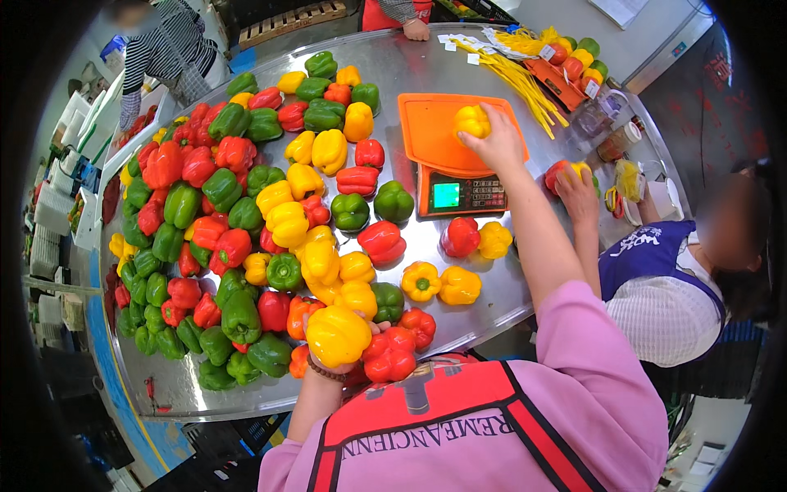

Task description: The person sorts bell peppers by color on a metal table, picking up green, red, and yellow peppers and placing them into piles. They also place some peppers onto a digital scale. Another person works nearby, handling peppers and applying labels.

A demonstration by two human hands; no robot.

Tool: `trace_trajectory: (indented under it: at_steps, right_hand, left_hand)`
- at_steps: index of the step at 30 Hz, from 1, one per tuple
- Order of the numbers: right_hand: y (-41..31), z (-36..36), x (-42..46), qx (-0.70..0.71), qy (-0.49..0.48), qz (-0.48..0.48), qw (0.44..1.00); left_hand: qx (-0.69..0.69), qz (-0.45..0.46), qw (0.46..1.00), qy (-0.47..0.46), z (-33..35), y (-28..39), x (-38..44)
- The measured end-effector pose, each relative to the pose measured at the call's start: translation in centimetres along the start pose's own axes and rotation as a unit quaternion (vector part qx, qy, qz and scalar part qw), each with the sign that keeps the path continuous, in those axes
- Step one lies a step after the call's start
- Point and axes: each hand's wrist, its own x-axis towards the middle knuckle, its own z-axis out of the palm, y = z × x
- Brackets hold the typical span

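Observation:
My right hand (497,140) grips a small yellow bell pepper (472,123) over the orange pan (430,144) of a digital scale, whose green display (446,195) is lit. Near my body, my left hand (335,363) holds a large yellow bell pepper (338,335), which hides most of its fingers. A red bell pepper (388,355) is just beside that hand; whether the hand holds it too I cannot tell. A red pepper (460,237) and yellow peppers (460,285) lie in front of the scale. A big heap of red, green (241,317) and yellow peppers covers the left of the steel table (393,67).
At the right a co-worker in a blue apron (642,249) has a hand (578,190) on several peppers. Yellow net bags (516,80), jars (620,141), scissors (613,202) and packed peppers (572,61) lie at the far right. Another person's hand (416,29) rests on the far edge.

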Motion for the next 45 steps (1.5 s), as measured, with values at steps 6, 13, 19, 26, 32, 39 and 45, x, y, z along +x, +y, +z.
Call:
trace_trajectory:
  at_steps: [6,13,19,26,32,39,45]
  right_hand:
    - [2.1,0.7,1.1,-0.045,0.027,0.004,0.999]
    - [-2.4,0.4,-12.8,0.313,-0.062,0.046,0.947]
    - [-9.6,-2.7,-25.1,0.372,-0.193,-0.088,0.904]
    - [-9.4,-2.5,-25.9,0.334,-0.180,-0.138,0.915]
    - [-3.0,-2.6,-17.3,0.490,-0.029,0.139,0.860]
    - [5.9,-6.9,-16.6,0.241,0.070,0.154,0.956]
    - [12.2,-6.5,-22.3,-0.055,-0.007,0.147,0.988]
  left_hand:
    - [0.003,0.002,1.000,0.000,0.1,0.0,0.1]
    - [0.006,0.002,1.000,0.004,-0.1,-0.1,-0.1]
    - [0.013,0.003,1.000,0.000,-0.1,-0.6,-0.3]
    - [0.033,0.019,0.999,-0.013,-0.1,-1.2,-1.2]
    - [0.007,0.054,0.999,0.001,0.2,-1.8,-3.1]
    - [-0.050,0.094,0.994,-0.037,-1.6,-2.6,-5.8]
    - [-0.045,0.102,0.993,-0.034,-1.9,-3.4,-5.7]
